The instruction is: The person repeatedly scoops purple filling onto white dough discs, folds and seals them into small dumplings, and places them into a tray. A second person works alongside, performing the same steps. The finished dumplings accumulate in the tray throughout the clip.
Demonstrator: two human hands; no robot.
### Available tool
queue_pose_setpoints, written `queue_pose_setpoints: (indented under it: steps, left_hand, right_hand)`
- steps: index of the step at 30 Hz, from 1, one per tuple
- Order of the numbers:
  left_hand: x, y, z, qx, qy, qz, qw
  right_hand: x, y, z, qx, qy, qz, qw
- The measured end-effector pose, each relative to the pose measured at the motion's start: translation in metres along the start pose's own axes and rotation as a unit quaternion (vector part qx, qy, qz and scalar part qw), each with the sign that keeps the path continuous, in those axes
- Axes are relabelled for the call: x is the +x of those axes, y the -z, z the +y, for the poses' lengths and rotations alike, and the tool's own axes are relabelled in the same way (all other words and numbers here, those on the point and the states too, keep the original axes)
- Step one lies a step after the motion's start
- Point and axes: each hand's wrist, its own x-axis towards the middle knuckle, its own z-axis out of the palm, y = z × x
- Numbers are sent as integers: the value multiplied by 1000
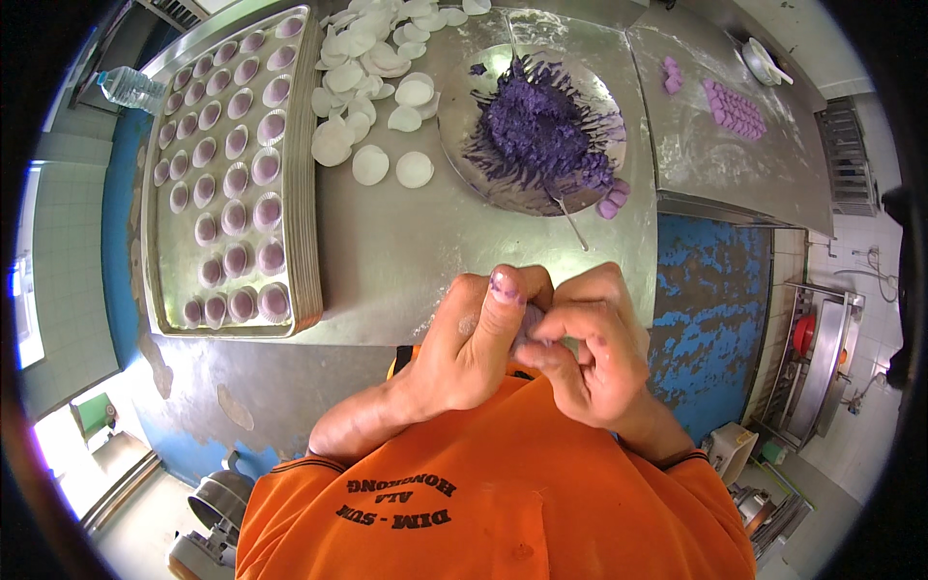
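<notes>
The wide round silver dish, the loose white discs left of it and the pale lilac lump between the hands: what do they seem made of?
Wide round silver dish: likely polished steel, given its bright sheen.
Loose white discs: perhaps paper, matte and thin-edged.
Pale lilac lump: possibly soft dough, by its colour; mostly hidden, so finish is unclear.

Wore a bright orange short-sleeved shirt (pixel 464 445), with thin dark bands trimming the left sleeve (pixel 300 465) and the right sleeve (pixel 698 458). Bore black printed lettering (pixel 394 500) on the left chest, set in three rows, with the outer two curved around a shorter middle one. Had a stitched front placket (pixel 532 512) with a round orange button (pixel 523 552). Showed a little black edging (pixel 401 359) toward the waist, too hidden to identify. Had bare forearms (pixel 372 418) and a purple smudge on the left thumb (pixel 502 287).
</notes>
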Motion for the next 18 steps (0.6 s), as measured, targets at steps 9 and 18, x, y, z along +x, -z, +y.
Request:
queue_pose_setpoints:
  steps: [9,18]
  left_hand:
    - [-5,0,0,4,-55,11,998]
    - [-5,1,-11,-76,33,13,996]
  right_hand:
    - [-6,-1,0,-84,102,44,990]
    - [-8,-5,11,-90,52,45,994]
